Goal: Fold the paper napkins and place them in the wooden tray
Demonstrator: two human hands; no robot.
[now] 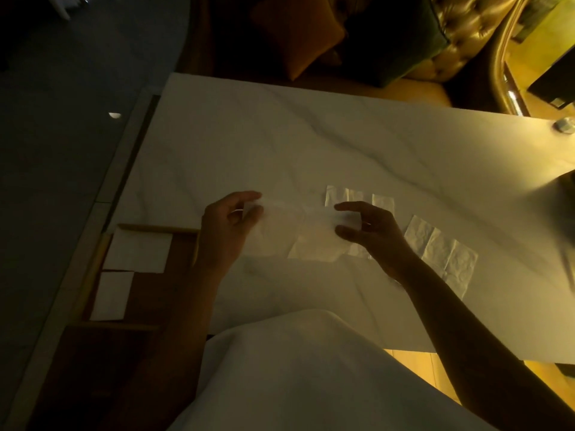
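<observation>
White paper napkin (pixel 292 231), blurred, stretched above marble tabletop (pixel 311 144): left hand (pixel 228 227) pinches its 9 o'clock edge, right hand (pixel 368 230) its 3 o'clock edge. Wooden tray (pixel 149 290) at 8 o'clock holds two folded napkins (pixel 137 251).

Single head-worn wide-angle view, angled forward and steeply down from above a white marble table (pixel 311 135). Close range: both forearms entering from the bottom edge, left hand (pixel 228 231) and right hand (pixel 370 233) near frame centre, pale clothing filling the lower middle. Frame tilted, the table's far edge running diagonally from upper left to right. Wooden tray (pixel 146 228) at lower left, partly off the table's near left corner. Beyond the table, a tufted seat (pixel 460 32) and cushion (pixel 298 32) along the top, dark floor (pixel 62 150) to the left. Dim, yellowish light; edges bowed by the lens. No second view for overlap.
</observation>
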